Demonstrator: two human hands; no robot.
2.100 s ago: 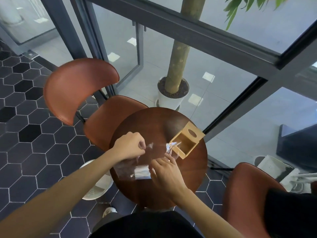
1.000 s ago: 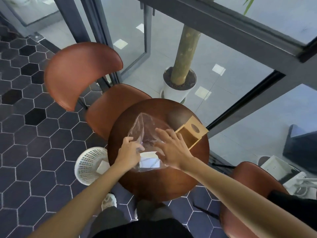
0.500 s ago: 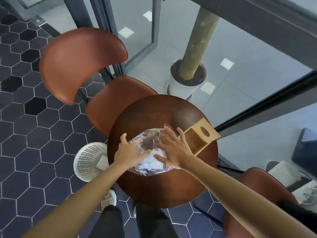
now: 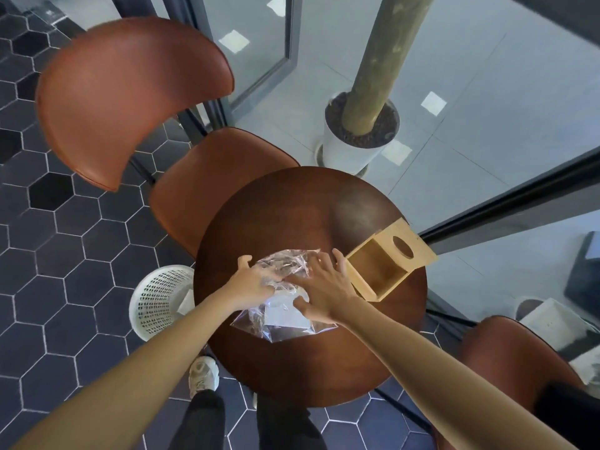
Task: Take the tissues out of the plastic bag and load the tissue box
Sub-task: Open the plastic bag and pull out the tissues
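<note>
- Since a second ago the clear plastic bag (image 4: 285,306), then held up with its mouth billowing, has been pressed down flat on the round surface (image 4: 324,203); both hands have come down onto it.
- The left hand (image 4: 256,280) lies spread on the bag's 9 o'clock side, its grip wide and flat, closed on nothing.
- The right hand (image 4: 324,284) is also splayed, thumb near the white tissues (image 4: 282,315), which remain inside the bag.
- The wooden tissue box (image 4: 386,261) lies on its side at 3 o'clock of the bag, just beside the right fingertips, its open side showing it hollow.
- Judgement: extraction has not begun; flattening likely steadies the stack for pulling out.
</note>
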